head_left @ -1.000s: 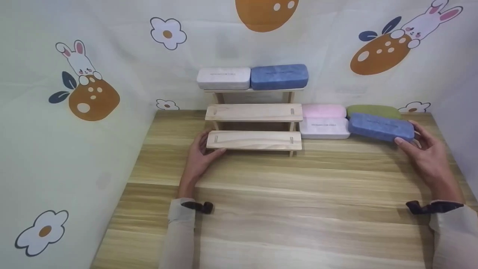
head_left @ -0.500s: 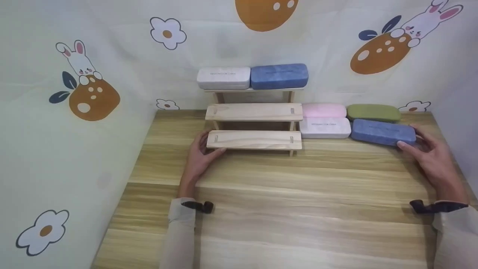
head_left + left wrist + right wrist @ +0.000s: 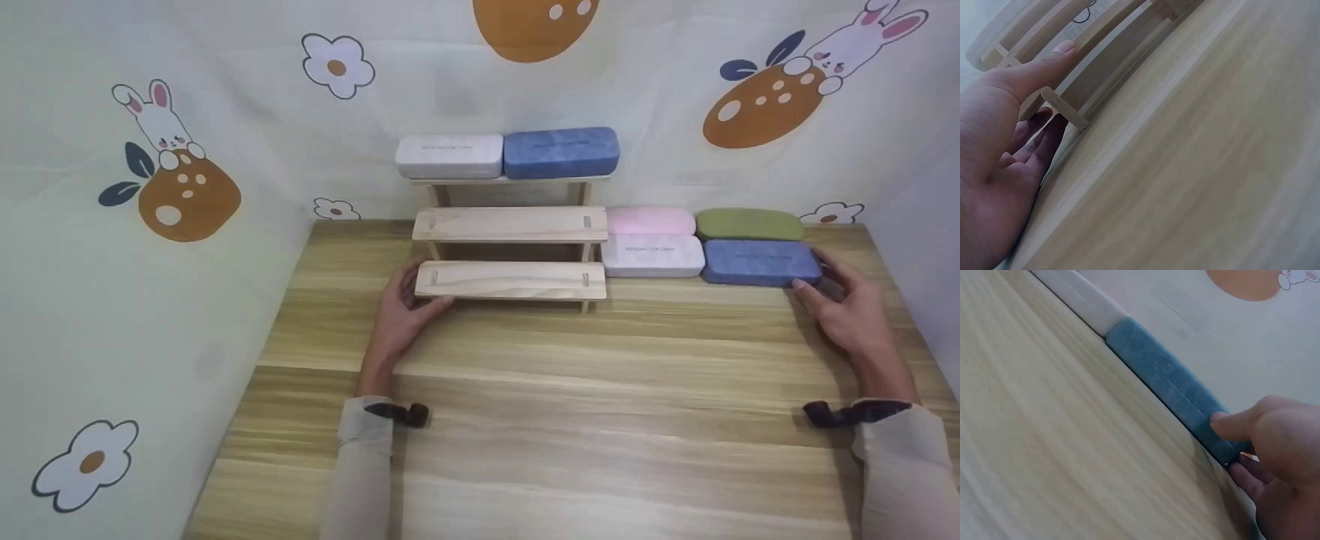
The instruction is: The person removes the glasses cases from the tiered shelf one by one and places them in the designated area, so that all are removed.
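Note:
My left hand (image 3: 401, 315) grips the left end of the lowest tier of a three-tier wooden display stand (image 3: 510, 280). In the left wrist view its thumb lies along the front of the board, with the fingers round the end by the leg. At the right, my right hand (image 3: 855, 307) holds the right end of a blue glasses case (image 3: 761, 262), thumb on the front face and fingers at the end. This case lies on the table, its left end against a white glasses case (image 3: 652, 255). In the right wrist view the blue case (image 3: 1162, 379) lines up with the white one.
Behind those two sit a pink case (image 3: 651, 220) and a green case (image 3: 750, 223). On the stand's top tier, another white case (image 3: 450, 156) and another blue case (image 3: 561, 153) stand side by side. A patterned cloth (image 3: 262, 97) backs the wooden table (image 3: 600, 420).
My right hand has lowered the blue case from in front of the green one, straightened it and slid it left against the white case. The left hand stays put.

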Available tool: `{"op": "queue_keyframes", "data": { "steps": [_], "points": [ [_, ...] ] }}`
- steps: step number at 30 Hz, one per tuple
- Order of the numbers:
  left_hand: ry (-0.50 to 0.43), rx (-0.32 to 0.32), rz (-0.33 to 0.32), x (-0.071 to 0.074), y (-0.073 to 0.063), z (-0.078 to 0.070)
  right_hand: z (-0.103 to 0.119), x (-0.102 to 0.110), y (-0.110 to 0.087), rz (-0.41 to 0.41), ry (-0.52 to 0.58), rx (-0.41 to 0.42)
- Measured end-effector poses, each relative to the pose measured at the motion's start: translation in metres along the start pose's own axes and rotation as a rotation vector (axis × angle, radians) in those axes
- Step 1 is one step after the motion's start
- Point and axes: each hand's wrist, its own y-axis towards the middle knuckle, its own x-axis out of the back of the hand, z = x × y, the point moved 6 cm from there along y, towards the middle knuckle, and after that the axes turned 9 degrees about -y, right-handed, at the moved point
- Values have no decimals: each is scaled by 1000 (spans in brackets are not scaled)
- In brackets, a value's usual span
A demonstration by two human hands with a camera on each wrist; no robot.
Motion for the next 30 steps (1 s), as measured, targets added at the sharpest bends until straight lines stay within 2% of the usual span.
{"op": "queue_keyframes", "data": {
  "steps": [7,11,16,22,30],
  "points": [
    [-8,-3,4,-1,1,-1,11,3,-2,-121,-72,38],
    [-35,-18,8,-1,1,-1,17,1,-3,-159,-68,93],
    [-61,-33,9,-2,1,0,20,0,-3,-157,-37,121],
    [-55,-29,10,-2,2,0,20,-3,-2,-137,-40,86],
    [-52,-27,13,-2,1,0,41,-10,-2,-167,-29,85]
  ]
}}
